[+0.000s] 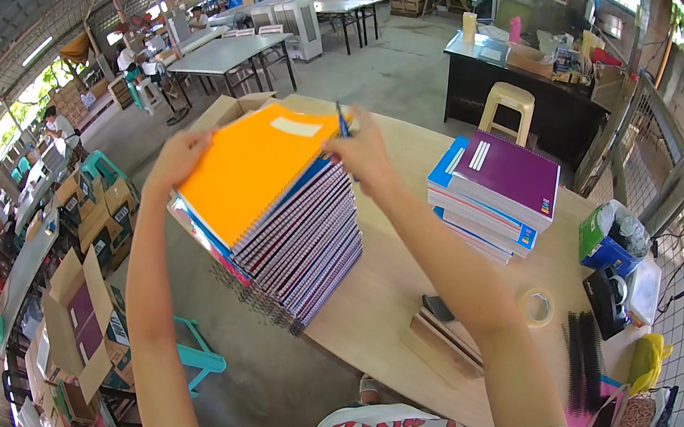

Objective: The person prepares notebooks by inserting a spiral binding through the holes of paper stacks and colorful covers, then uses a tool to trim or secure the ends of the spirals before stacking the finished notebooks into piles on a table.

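Observation:
An orange spiral notebook [251, 171] lies on top of a tall stack of spiral-bound notebooks [310, 240], its coil along the right side. My left hand [179, 161] grips the left edge of the orange notebook, thumb on the cover. At the far right corner, next to the coil, my right hand [361, 153] is closed around a slim dark tool with a blue part [343, 121]; its exact kind is unclear. That hand's fingers are close to the coil end, and I cannot tell if they touch it. Loose coils show at the stack's bottom.
Right of the stack is a shorter pile of purple and blue notebooks [505, 182] on the wooden table [371, 309]. A tape roll [536, 308], a wooden block [445, 344], black coils [582, 358] and a tape dispenser [606, 298] lie nearer. Wire mesh borders the right.

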The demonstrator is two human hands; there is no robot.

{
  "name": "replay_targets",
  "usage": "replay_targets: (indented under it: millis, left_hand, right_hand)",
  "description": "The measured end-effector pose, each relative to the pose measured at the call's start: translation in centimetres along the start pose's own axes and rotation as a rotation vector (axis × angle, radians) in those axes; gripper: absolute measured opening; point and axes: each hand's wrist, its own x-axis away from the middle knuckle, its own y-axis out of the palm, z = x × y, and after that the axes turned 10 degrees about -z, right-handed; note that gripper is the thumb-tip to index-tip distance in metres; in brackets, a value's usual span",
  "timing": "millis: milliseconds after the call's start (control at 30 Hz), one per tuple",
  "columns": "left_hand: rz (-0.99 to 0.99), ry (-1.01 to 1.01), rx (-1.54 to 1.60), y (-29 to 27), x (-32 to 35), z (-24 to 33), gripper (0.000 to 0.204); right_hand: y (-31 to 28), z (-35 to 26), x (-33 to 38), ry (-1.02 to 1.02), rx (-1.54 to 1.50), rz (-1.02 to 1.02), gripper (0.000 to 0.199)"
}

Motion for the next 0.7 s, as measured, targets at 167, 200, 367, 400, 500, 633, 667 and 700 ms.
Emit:
replay_targets:
  millis: [167,200,367,400,500,633,667,700]
  left_hand:
    - [-0.087,-0.122,-0.165,5.2,0.6,-0.8,0.036]
    - [0.047,0.009,-0.212,5.6,1.6,-3.6,0.036]
    - [-0.052,-0.031,0.068,6.1,1.1,-4.4,0.034]
    - [-0.034,-0.065,0.073,5.9,1.2,-4.8,0.036]
    - [0.132,-0.089,-0.303,4.4,3.7,-5.0,0.041]
    - [0.768,0.304,0.17,5.6,9.6,16.9,0.04]
    - [0.544,0.347,0.404,7.4,10.7,18.9,0.038]
    - [0.312,0.351,0.699,9.8,10.8,21.2,0.036]
  right_hand:
    - [-1.4,4.8,0.3,0.046,0.478,0.028,0.073]
    - [-0.3,5.2,0.6,0.043,0.521,0.01,0.075]
    - [-1.1,5.6,0.2,0.107,0.452,-0.073,0.084]
    - [-1.0,5.6,-0.1,0.086,0.489,-0.085,0.084]
    - [-0.5,5.9,1.4,-0.02,0.524,-0.022,0.083]
    - [-9.1,5.8,8.1,-0.121,0.566,0.054,0.061]
    - [-10.0,5.0,10.6,-0.068,0.598,0.03,0.058]
    - [-11.9,4.6,13.4,-0.007,0.65,0.032,0.056]
